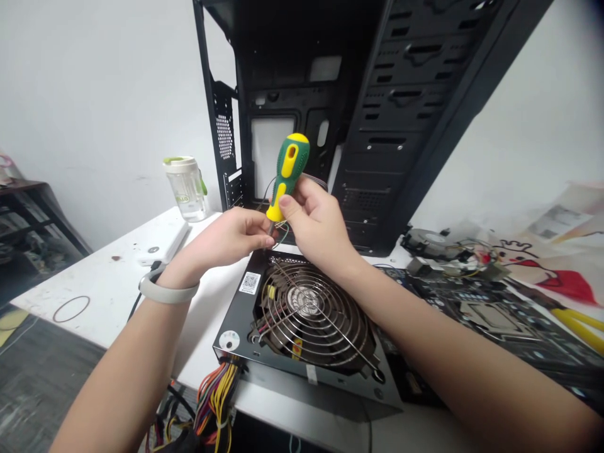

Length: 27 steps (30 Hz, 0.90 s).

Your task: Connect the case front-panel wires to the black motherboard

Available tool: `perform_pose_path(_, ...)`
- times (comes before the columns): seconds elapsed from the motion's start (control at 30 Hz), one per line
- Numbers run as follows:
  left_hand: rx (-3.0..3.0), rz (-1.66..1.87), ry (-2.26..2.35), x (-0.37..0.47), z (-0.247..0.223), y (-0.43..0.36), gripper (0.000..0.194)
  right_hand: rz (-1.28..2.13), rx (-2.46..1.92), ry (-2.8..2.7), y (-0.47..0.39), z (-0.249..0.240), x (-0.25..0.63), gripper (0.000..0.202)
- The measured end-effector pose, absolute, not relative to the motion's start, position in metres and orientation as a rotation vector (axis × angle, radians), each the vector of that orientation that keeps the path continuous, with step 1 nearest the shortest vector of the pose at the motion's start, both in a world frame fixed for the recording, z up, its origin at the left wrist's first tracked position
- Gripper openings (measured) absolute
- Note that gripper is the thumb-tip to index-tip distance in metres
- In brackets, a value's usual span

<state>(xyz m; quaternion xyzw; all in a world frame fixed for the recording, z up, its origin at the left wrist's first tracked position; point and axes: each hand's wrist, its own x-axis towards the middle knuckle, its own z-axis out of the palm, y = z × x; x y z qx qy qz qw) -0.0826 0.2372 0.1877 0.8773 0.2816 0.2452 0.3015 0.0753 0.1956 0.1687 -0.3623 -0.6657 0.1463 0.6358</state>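
Observation:
A green and yellow screwdriver (289, 170) stands nearly upright over the back left corner of a black power supply (236, 318). My right hand (318, 217) is closed around the lower part of its handle. The fingers of my left hand (240, 234) pinch the metal shaft just below the handle. The screwdriver's tip is hard to make out between the fingers and the casing. A round wire fan grille (302, 302) covers the top of the power supply. Colored cables (217, 396) come out of its front left side.
An open black computer case (396, 138) stands behind. Left on the white table (94, 277) are a clear bottle (186, 192), a white box (163, 244) and a rubber band (70, 309). A motherboard (495, 314), yellow-handled pliers (578, 327) and loose parts lie right.

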Motion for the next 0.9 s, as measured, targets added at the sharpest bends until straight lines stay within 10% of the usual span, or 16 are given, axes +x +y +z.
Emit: perform_pose_path(0.9, 2.394, 0.624, 0.769, -0.0836, 0.1926, 0.2347, 0.020, 0.407, -0.831, -1.469, 0.1962, 0.1723, 0.0719, 0.010)
